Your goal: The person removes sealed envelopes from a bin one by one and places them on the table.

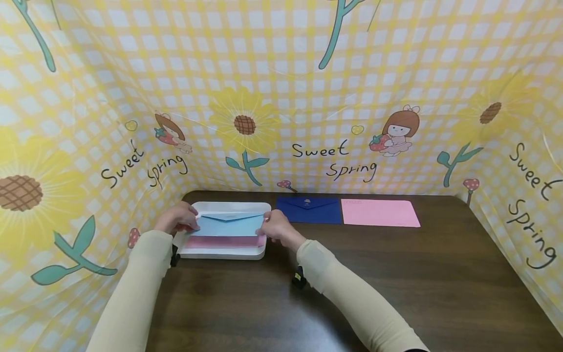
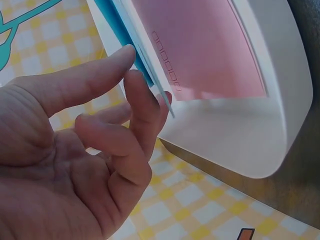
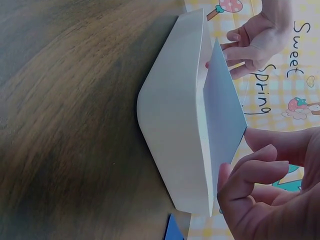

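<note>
A light blue envelope with its flap side up is held over a white tray. At its left end, my left hand pinches the edge between thumb and fingers. My right hand holds the opposite end near the tray's right wall. In the right wrist view the light blue envelope is tilted, partly above the tray's rim. Under it a pink envelope lies in the tray, with a row of small printed boxes along one side. The blue envelope covers part of the pink one.
A dark blue envelope lies at the back of the brown table, just right of the tray. Beside it is another pink envelope. A yellow checked cloth with printed flowers hangs around the table's back and sides.
</note>
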`<state>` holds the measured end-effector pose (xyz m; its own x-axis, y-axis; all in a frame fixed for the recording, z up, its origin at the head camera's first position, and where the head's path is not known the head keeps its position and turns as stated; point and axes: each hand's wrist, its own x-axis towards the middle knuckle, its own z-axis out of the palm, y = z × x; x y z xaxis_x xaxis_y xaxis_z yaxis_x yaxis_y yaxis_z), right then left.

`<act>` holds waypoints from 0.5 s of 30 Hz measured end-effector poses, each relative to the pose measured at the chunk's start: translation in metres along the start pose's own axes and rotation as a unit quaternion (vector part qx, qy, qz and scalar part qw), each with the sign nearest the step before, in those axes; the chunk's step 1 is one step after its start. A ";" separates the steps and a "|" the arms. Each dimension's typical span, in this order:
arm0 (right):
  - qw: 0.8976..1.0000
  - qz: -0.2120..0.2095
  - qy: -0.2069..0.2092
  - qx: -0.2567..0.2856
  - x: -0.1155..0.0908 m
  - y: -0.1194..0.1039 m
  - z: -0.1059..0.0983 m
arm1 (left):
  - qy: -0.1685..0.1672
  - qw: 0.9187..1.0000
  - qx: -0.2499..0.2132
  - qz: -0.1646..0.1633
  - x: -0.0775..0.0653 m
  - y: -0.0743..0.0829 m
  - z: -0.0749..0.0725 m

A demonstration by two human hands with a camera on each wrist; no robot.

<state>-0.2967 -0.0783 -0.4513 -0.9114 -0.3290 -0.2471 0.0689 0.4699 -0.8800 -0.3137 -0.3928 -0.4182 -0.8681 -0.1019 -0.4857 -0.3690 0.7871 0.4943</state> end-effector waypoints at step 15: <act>0.998 0.031 0.034 0.049 -0.003 -0.001 -0.005 | -0.026 0.999 -0.021 0.011 -0.003 0.001 -0.004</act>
<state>-0.2959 -0.0738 -0.4479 -0.9294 -0.2440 -0.2768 0.1623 0.4036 -0.9004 -0.3127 -0.3937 -0.4130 -0.8583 -0.0518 -0.5106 -0.3645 0.7619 0.5354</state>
